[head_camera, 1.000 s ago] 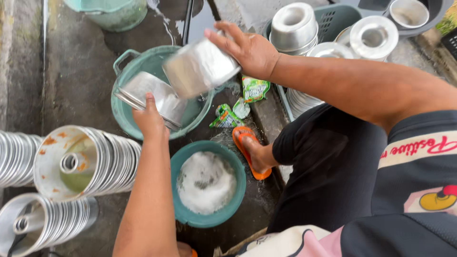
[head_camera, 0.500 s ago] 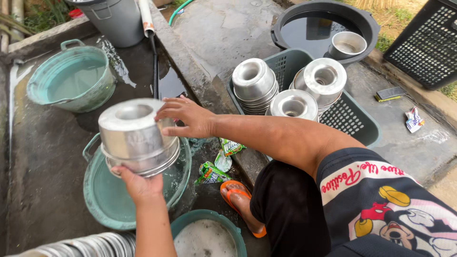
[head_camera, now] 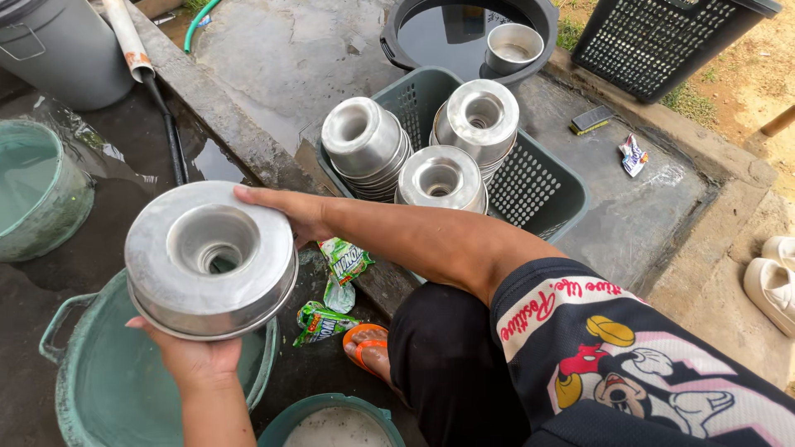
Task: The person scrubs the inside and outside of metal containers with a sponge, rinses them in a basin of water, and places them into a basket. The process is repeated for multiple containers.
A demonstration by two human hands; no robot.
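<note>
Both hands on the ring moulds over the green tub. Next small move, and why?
Probably carry the ring moulds right and set them upside down in the green basket. The left hand holds them from below, the right hand grips the far rim, and three upturned mould stacks already sit there.

left hand (head_camera: 192, 358) cupped palm-up, right hand (head_camera: 290, 211) flat, fingers extended

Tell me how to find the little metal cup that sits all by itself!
Look to the top for the big round black tub full of dark water. The metal cup sits at its right edge. It is small and alone, while the ring-shaped metal pans stand stacked in the green basket below.
</note>
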